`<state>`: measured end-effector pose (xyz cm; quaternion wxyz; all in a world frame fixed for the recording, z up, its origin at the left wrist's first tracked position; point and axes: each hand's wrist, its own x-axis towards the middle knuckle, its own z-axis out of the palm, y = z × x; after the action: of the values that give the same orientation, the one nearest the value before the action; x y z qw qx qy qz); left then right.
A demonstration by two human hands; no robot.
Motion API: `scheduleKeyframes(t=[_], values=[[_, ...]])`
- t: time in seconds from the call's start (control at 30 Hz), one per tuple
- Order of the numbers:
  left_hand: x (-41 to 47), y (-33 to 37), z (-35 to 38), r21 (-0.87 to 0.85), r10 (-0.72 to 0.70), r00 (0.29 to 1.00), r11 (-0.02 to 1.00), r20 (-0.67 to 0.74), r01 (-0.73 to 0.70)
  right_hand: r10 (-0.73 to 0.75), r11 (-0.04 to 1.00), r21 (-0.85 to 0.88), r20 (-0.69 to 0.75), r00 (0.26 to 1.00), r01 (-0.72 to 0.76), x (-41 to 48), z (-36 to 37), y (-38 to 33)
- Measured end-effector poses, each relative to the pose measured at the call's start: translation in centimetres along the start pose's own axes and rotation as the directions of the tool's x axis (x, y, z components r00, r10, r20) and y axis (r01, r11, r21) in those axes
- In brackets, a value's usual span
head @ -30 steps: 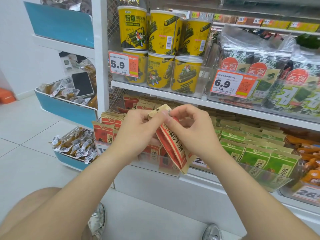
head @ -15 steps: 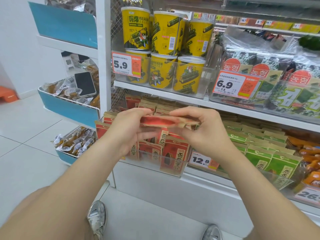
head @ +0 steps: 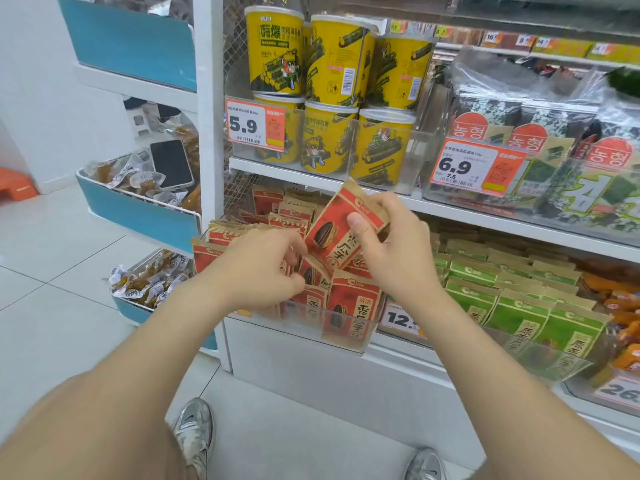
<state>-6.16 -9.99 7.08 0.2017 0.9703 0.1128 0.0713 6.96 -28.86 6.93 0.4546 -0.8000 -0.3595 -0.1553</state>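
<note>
My right hand (head: 394,251) grips a red and brown sunflower-seed packet (head: 332,233), thumb on its front, tilted just above a clear bin (head: 346,344) on the lower shelf. The bin holds several upright packets of the same kind (head: 353,303). My left hand (head: 256,265) is lower and to the left, its fingers curled into the row of red packets, pinching one packet top (head: 313,273) right under the held packet's lower corner.
Green packets (head: 512,306) fill the neighbouring bin on the right. Yellow tubs (head: 329,64) and seaweed packs (head: 554,150) stand on the shelf above. On the left, blue side bins (head: 138,216) hold wrapped snacks and a phone (head: 171,164). My shoes (head: 194,431) stand on the white floor below.
The packet, held flat between both hands half a second ago, now stands tilted with its front towards me in my right hand alone. My left hand has dropped into the bin's red packets.
</note>
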Motion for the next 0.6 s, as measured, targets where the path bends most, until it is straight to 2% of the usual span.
scheduleKeyframes(t=[0.1, 0.23, 0.33, 0.4, 0.5, 0.6], values=[[0.2, -0.4, 0.2, 0.194, 0.016, 0.986, 0.980, 0.165, -0.048, -0.065, 0.987, -0.140, 0.134, 0.989, 0.083, 0.0, 1.2, 0.1], [1.1, -1.1, 1.6, 0.275, 0.044, 0.975, 0.956, 0.219, -0.105, -0.087, 0.968, -0.208, 0.240, 0.967, 0.139, 0.3, 2.7, 0.1], [1.4, -1.5, 2.0, 0.300, 0.072, 0.980, 0.946, 0.188, -0.127, -0.029, 0.974, -0.205, 0.302, 0.953, 0.095, 0.4, 3.3, -0.5], [1.5, -1.5, 2.0, 0.336, 0.094, 0.983, 0.931, 0.159, -0.143, -0.012, 0.965, -0.250, 0.273, 0.962, 0.083, 0.7, 3.5, -0.8], [1.7, -1.3, 1.8, 0.407, 0.145, 0.987, 0.899, 0.069, -0.160, 0.015, 0.983, -0.183, 0.225, 0.974, 0.027, 1.2, 3.4, -0.8], [1.9, -1.1, 1.6, 0.420, 0.175, 0.984, 0.896, -0.038, -0.143, 0.074, 0.985, -0.173, 0.366, 0.928, -0.010, 1.4, 3.4, -1.0]])
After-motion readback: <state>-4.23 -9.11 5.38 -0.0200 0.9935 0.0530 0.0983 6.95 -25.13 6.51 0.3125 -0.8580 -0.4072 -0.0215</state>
